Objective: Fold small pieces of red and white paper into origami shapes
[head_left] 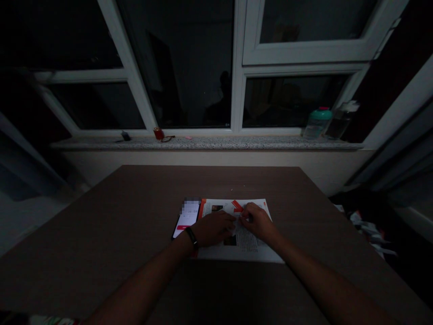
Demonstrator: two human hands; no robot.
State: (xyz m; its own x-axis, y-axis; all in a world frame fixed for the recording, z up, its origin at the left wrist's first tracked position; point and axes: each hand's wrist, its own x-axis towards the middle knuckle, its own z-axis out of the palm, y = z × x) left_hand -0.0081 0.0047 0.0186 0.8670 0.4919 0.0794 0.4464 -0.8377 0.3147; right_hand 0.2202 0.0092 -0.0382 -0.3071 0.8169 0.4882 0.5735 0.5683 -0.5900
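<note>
A white printed sheet or booklet (270,256) with red-orange accents and small pictures lies flat on the table. My left hand (216,229), a dark band on its wrist, rests over its left half with the fingers curled together toward the middle. Opposite it, my right hand (257,221) is closed, thumb and fingertips pinched. Between the fingertips is something small and pale, too dim to name. Just above them a red strip shape (237,206) shows on the page. Left of the page lies a lit phone (186,221), partly behind my left wrist.
The brown table (118,225) reaches toward a wall below a stone windowsill (209,143). On the sill stand a teal-topped bottle (317,123), a clear bottle (341,121), a small red jar (158,133) and a small dark item (125,136). Pale clutter (370,230) lies beyond the table's right edge.
</note>
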